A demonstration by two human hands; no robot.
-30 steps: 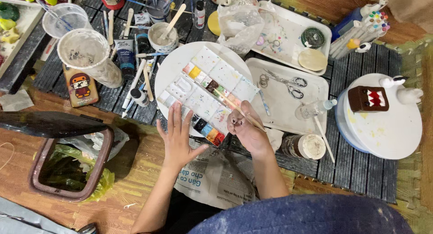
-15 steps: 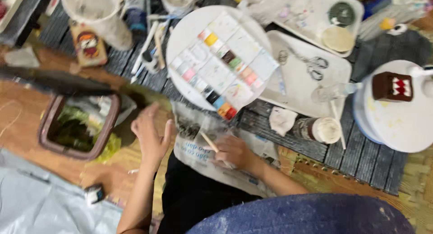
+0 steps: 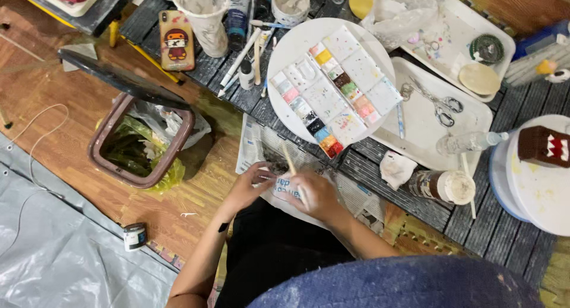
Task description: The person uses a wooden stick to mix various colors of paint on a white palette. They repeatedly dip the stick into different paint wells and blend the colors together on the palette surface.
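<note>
My right hand (image 3: 314, 195) grips a thin wooden paintbrush (image 3: 289, 159) whose handle sticks up toward the table. My left hand (image 3: 249, 186) meets it over a sheet of newspaper (image 3: 261, 145) on my lap, fingers pinching near the brush tip. Just above, a white paint palette (image 3: 329, 88) with many coloured wells lies on a round white plate (image 3: 291, 47) on the dark slatted table (image 3: 380, 171).
A brown waste bin (image 3: 142, 142) with green scraps stands on the wood floor at left. A phone with a cartoon case (image 3: 176, 41), a cup (image 3: 205, 14), scissors on a white tray (image 3: 439, 106), a jar (image 3: 445, 186), a small paint pot (image 3: 135, 235) and a grey tarp (image 3: 59, 260) surround me.
Both hands have dropped from the palette to the newspaper on my lap and come together around the brush. The view has shifted left and downward.
</note>
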